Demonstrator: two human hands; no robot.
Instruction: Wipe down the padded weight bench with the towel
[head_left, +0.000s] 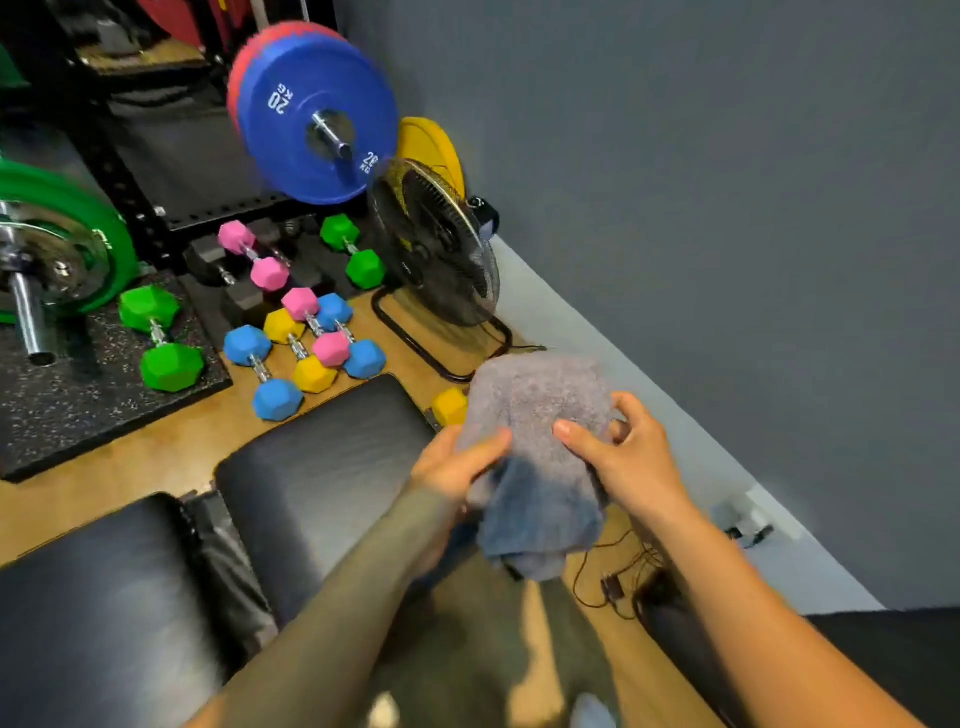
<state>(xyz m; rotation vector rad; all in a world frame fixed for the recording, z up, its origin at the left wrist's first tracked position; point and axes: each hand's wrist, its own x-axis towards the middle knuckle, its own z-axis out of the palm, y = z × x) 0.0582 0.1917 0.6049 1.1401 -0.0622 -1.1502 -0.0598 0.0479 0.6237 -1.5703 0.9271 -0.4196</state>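
Beside bench (322, 467); two hands (452, 467) (634, 462) grip one towel (540, 405)

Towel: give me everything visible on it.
The towel is grey-blue terry cloth, bunched into a wad, lighter grey on top, bluer in the fold hanging below. The left hand grips its left side and the right hand its right, thumbs on top. It is held up beside the black padded bench, apparently not touching the pad.

Forearms stretched forward, left hand (457, 466) and right hand (635, 458) both gripping
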